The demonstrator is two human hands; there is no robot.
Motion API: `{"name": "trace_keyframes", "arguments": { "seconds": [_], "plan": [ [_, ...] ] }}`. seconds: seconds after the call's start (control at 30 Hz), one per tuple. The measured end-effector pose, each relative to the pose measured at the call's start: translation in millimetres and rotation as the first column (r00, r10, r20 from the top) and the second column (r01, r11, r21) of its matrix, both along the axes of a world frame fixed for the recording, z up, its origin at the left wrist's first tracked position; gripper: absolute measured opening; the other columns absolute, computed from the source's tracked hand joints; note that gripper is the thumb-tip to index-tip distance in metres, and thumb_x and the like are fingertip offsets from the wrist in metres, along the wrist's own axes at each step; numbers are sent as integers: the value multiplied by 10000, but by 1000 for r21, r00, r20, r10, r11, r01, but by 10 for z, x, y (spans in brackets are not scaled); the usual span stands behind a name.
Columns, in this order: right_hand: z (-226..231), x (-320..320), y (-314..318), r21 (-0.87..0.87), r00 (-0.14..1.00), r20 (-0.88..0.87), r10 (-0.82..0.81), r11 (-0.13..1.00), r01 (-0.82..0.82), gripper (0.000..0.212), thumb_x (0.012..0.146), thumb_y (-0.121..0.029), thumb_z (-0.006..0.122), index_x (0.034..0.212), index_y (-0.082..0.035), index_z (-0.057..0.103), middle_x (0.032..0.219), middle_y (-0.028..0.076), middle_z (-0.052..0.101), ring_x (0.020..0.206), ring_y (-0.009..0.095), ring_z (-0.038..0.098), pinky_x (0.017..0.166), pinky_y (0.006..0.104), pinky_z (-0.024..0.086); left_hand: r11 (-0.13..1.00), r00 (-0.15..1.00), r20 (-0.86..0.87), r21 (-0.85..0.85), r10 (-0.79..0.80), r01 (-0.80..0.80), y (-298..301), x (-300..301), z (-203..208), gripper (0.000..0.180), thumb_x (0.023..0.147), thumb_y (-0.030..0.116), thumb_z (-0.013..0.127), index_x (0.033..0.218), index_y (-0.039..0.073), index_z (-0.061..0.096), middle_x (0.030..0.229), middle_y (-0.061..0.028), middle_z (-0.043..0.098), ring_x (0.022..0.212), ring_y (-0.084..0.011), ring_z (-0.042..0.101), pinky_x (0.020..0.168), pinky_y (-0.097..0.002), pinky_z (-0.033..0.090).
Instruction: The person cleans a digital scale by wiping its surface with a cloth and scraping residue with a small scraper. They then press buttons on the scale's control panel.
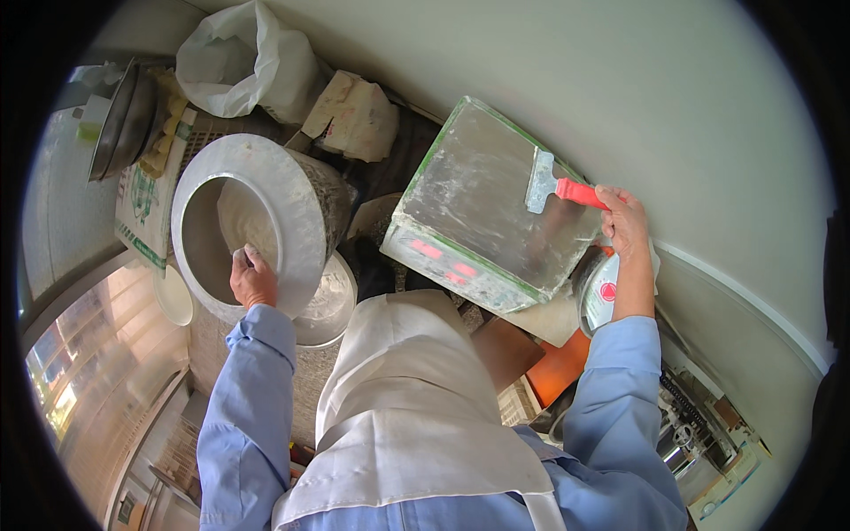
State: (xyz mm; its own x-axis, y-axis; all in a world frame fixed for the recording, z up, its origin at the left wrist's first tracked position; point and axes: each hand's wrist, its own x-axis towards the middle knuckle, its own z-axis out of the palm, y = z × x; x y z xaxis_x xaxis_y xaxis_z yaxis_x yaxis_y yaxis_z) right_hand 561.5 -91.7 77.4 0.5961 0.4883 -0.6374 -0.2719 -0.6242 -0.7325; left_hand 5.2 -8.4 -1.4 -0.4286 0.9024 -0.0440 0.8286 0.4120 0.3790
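Note:
In my right hand (625, 217) is a scraper (580, 192) with a red handle and a wide metal blade. The blade lies flat or nearly so on the dusty grey top of a green-edged box (482, 177). White powdery smears cover much of that top. My left hand (254, 281) is at the mouth of a large round metal pot (297, 199), which is tilted toward me. Its fingers are closed at the near side of the opening; what they grip, if anything, cannot be made out. Pale powder (243, 212) coats the pot's inside.
A powder-dusted round pan (326, 305) sits beside the pot. Behind are a white plastic bag (288, 66) and a crumpled paper sack (356, 115). A round tin (598, 292) stands by my right wrist, near an orange panel (560, 370). The pale wall (691, 115) borders the box.

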Motion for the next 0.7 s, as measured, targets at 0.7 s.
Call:
{"name": "trace_keyframes", "arguments": {
  "seconds": [0.7],
  "plan": [
    [-16, -375, 675, -3, 995, -22, 94, 996, -94, 308, 776, -173, 753, 963, -22, 561, 773, 2, 524, 455, 34, 380, 346, 195, 268, 999, 1000, -6, -39, 0, 0, 0, 56, 53, 269, 916, 314, 505, 842, 69, 586, 756, -122, 621, 726, -327, 597, 651, -413, 459]
  ]
}}
